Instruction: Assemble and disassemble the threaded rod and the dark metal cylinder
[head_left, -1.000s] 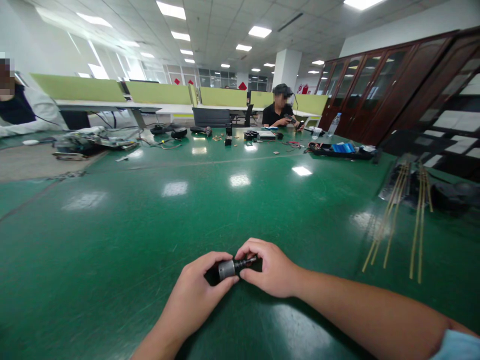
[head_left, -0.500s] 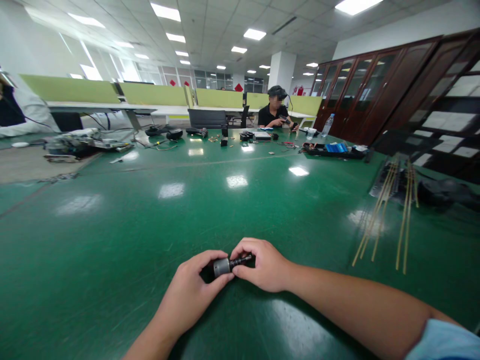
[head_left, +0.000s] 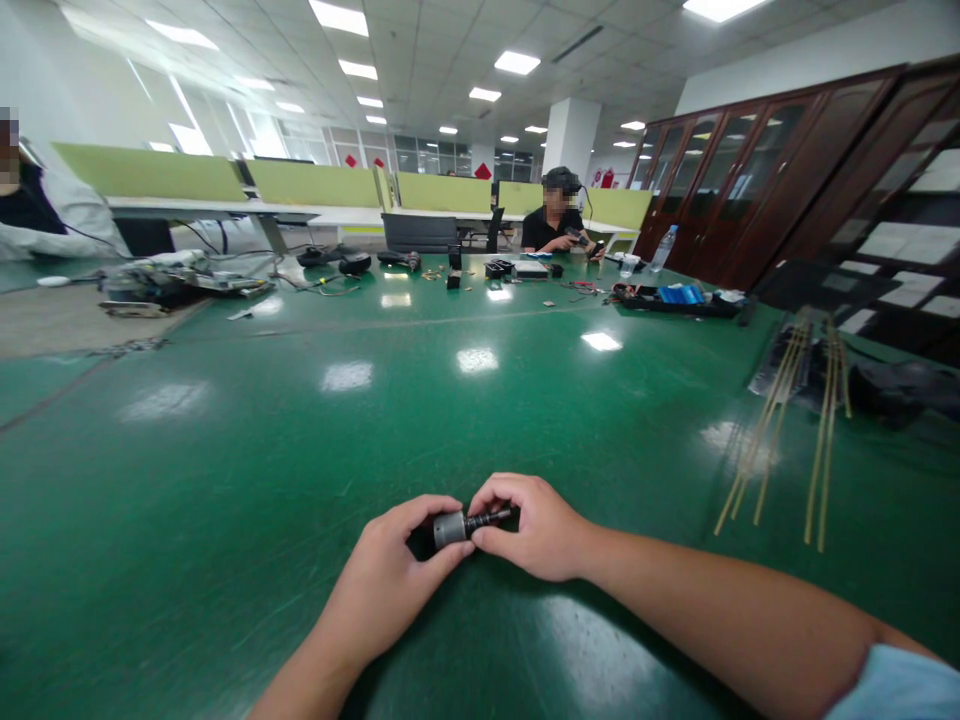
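A small grey metal cylinder with a dark stepped shaft lies sideways between my two hands, low over the green table. Thumb and fingers of my left hand close round the wide grey end at the left. From the other side, my right hand pinches the thin shaft, which points right and looks ringed or coiled near the cylinder. Part of the shaft is covered by the right fingers. Whether the part touches the tabletop I cannot tell.
Thin yellowish sticks lie at the right beside dark bags. A black tray with blue items, a water bottle and small parts stand at the far side, where a person sits. Cluttered gear lies far left.
The view has shifted slightly, and more of a person shows at the left edge. Both hands keep their hold on the metal part, with hardly any finger movement.
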